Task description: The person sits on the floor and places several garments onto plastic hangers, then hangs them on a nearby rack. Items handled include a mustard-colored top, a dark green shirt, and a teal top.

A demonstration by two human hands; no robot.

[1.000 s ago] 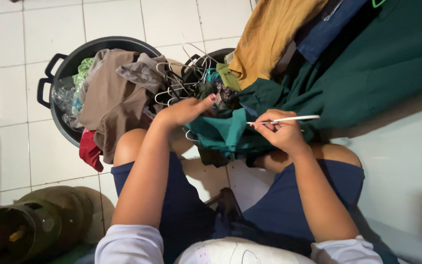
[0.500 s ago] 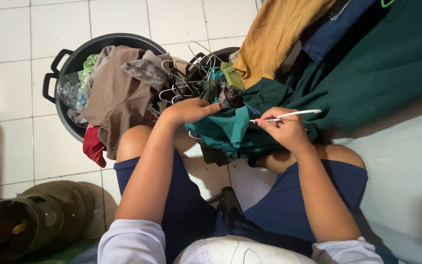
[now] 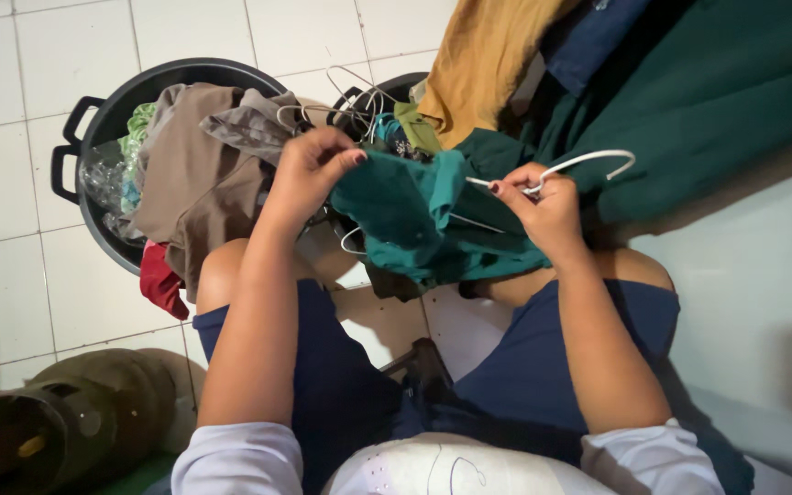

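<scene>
White floor tiles [image 3: 20, 82] run under a black tub [image 3: 80, 170] heaped with brown and grey clothes, and a tangle of wire hangers sits just behind it. Seated over this, the person holds a teal garment [image 3: 414, 215] stretched between both hands above the knees. The left hand [image 3: 309, 174] has its fingers pressed together, pinching the garment's upper edge. The right hand [image 3: 547, 206] pinches the neck of a white wire hanger [image 3: 588, 160], whose hook curves up and away to the right while its lower wire already lies against the cloth. By my reading, the hanger is being fed into the garment; the next move would call for sliding the wire arm further inside while the left hand holds the opening taut.
</scene>
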